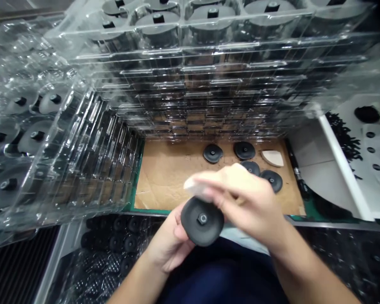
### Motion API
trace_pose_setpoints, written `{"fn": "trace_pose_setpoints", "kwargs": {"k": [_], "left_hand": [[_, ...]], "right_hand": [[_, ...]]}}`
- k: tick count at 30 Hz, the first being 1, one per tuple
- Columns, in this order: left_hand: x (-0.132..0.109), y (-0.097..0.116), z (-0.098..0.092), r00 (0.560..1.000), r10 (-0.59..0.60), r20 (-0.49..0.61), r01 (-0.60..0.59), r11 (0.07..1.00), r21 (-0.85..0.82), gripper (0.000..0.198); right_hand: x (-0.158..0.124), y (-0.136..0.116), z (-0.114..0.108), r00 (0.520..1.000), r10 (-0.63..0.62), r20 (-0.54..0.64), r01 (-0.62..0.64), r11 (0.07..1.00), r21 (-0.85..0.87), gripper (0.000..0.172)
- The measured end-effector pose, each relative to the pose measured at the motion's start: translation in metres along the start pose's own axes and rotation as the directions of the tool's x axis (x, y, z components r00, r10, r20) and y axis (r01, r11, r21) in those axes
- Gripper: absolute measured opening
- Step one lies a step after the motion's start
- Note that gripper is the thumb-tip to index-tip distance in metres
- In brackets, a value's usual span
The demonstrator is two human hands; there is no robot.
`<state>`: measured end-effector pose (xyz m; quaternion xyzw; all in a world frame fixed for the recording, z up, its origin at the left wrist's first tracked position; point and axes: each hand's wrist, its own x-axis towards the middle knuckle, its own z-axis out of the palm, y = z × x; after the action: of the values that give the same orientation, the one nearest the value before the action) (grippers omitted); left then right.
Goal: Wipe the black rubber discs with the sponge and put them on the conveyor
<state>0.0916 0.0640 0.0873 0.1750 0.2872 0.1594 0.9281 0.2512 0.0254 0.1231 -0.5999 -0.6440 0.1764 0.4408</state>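
My left hand (174, 242) grips a black disc-shaped part (194, 228) by its edge, with a small round stub at its centre facing up. Above the disc's far rim, my right hand (247, 198) pinches a small white pad or cloth (194, 185), blurred by motion. Whether the pad touches the rim I cannot tell. Beyond my hands, several similar black discs (213, 153) lie on the brown cardboard (164, 177). Beside them rests a cream wedge-shaped piece (272, 158).
Tall stacks of clear plastic trays (209, 76) holding black discs rise at the back, with more trays (60, 139) leaning in at left. A white bin wall (342, 160) stands at right, near a heap of small black pieces (342, 137). Another parts tray (114, 249) sits low at front left.
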Motion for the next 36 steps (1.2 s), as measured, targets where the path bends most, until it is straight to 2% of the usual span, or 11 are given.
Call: {"fn": "trace_pose_setpoints", "kwargs": {"k": [3,5,8,11,15,17,20,24,29,33,36], "left_hand": [[-0.003,0.004,-0.003,0.998,0.020,0.063,-0.013,0.994,-0.107,0.058],[-0.003,0.007,-0.006,0.998,0.015,0.061,-0.006,0.989,-0.145,0.056],[-0.002,0.007,-0.011,1.000,0.011,0.013,-0.009,0.988,-0.157,0.056],[0.001,0.006,-0.013,1.000,-0.003,-0.013,0.001,0.988,-0.153,0.058],[0.004,0.004,-0.008,0.999,-0.004,-0.034,-0.001,0.992,-0.129,0.065],[0.005,0.001,-0.006,0.998,0.028,-0.054,-0.033,0.995,-0.096,0.064],[0.003,-0.002,-0.009,0.994,0.051,-0.093,-0.052,0.999,-0.012,0.056],[-0.002,-0.003,-0.012,0.978,0.103,-0.183,-0.095,0.994,0.055,0.058],[-0.004,0.001,0.001,0.984,0.093,-0.150,-0.081,0.993,0.082,0.052],[-0.004,0.004,0.000,0.984,0.163,-0.072,-0.161,0.986,0.037,0.056],[-0.004,0.001,-0.004,0.986,0.161,-0.052,-0.158,0.986,0.054,0.065]], "right_hand": [[-0.015,0.035,0.006,0.927,0.359,-0.104,-0.363,0.932,-0.018,0.021],[-0.036,0.051,0.020,0.913,0.407,-0.020,-0.407,0.912,-0.049,0.023],[-0.071,0.062,0.046,0.924,0.368,0.103,-0.363,0.930,-0.061,0.022],[-0.084,0.062,0.053,0.921,0.376,0.104,-0.371,0.926,-0.063,0.022],[-0.052,0.037,0.030,0.909,0.412,-0.063,-0.415,0.909,-0.039,0.023],[-0.032,0.012,0.018,0.937,0.302,-0.177,-0.308,0.951,-0.009,0.022],[-0.015,-0.021,0.012,0.996,0.051,-0.073,-0.053,0.998,-0.024,0.023],[-0.013,-0.034,0.017,0.973,0.080,0.218,-0.090,0.995,0.035,0.024],[-0.014,-0.031,0.021,0.999,0.000,-0.053,-0.002,0.999,-0.037,0.025],[-0.031,-0.032,0.006,0.991,-0.015,0.135,0.005,0.997,0.078,0.021],[-0.039,-0.030,-0.006,0.992,0.095,0.086,-0.086,0.991,-0.101,0.023]]}}
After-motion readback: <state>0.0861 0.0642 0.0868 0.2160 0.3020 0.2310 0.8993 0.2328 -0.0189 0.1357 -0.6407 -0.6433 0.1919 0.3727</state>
